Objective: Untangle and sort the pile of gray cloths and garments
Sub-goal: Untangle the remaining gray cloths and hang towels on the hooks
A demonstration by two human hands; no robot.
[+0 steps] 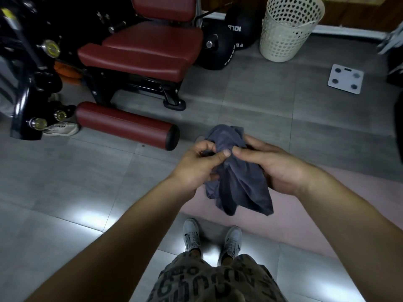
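My left hand (197, 164) pinches the bunched gray cloth (235, 177) between thumb and fingers; my right hand (274, 164), fingers curled behind, cradles it in mid-air.

Red padded gym machine (141, 46), cream perforated basket (287, 29), white scale (345, 79), black weight plates (220, 43)

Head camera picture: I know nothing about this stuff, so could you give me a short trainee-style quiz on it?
1. True or false: the cloth lies in the basket.
2. How many hands grip the cloth? A none, B one, C two.
3. Name the flat white thing near the basket.
Key: 1 false; 2 C, left hand and right hand; 3 scale.
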